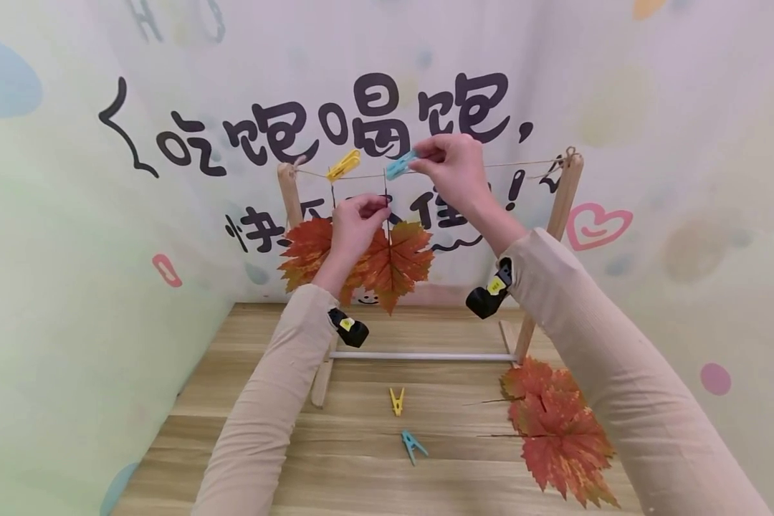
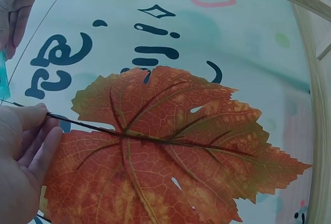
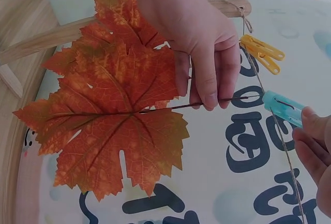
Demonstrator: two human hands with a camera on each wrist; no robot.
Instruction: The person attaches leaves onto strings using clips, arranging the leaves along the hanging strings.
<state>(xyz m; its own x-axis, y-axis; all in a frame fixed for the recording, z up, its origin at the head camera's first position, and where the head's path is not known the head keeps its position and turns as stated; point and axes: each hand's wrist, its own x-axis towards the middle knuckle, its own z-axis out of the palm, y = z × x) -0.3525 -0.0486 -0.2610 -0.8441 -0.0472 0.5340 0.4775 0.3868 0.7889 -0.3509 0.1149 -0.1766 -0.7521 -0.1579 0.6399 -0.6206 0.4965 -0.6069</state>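
My left hand [image 1: 355, 226] pinches the dark stem of an orange-red artificial leaf [image 1: 396, 264], with the blade hanging below the fingers. Between the thumb and fingers of my right hand [image 1: 456, 168] is a light blue clothespin [image 1: 400, 165], its tip end at the twine [image 1: 516, 164]. In the right wrist view, the top of the leaf stem [image 3: 227, 100] reaches up to this blue clothespin. A yellow clothespin [image 1: 344, 165] sits on the twine to the left, with a second orange leaf [image 1: 304, 247] hanging beneath it, partly hidden by my left hand.
The twine spans two wooden posts [image 1: 562, 197] joined low down by a white rod [image 1: 426, 355]. On the wooden table [image 1: 232, 430] lie a yellow clothespin [image 1: 397, 402], a blue clothespin [image 1: 412, 444] and, at the right, overlapping red-orange leaves [image 1: 564, 441]. A printed wall stands behind.
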